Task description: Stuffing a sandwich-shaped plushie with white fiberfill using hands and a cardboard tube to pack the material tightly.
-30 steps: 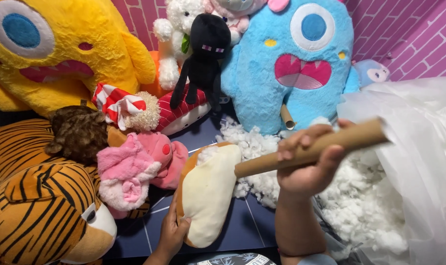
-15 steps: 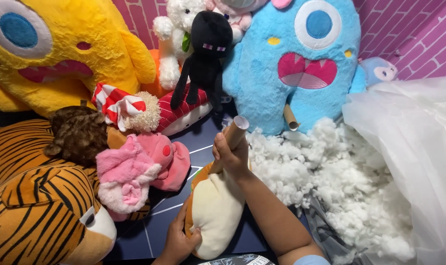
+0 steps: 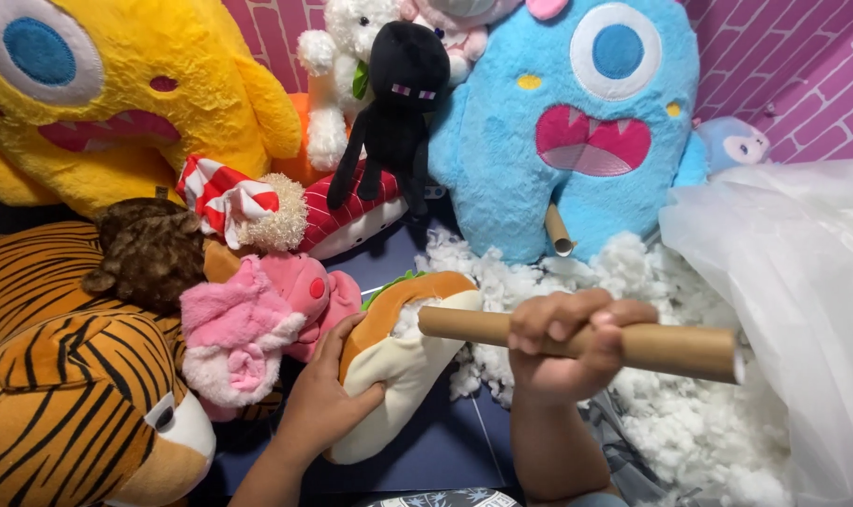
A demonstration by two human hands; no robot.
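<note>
Two hands at work. Left hand (image 3: 321, 406) clasps a tan-and-cream plush (image 3: 398, 361), low centre, beside the pink plush (image 3: 258, 329). Right hand (image 3: 569, 343) fisted around a cardboard tube (image 3: 661, 345), its end at the plush's opening. White stuffing (image 3: 689, 432) heaped right.

- The sandwich plush (image 3: 403, 361) lies between the pig plush (image 3: 258, 329) on its left and the stuffing pile (image 3: 670, 422) on its right.
- The cardboard tube (image 3: 577, 338) lies across the stuffing pile, its end at the sandwich plush.
- The plastic bag (image 3: 802, 282) sits far right.
</note>
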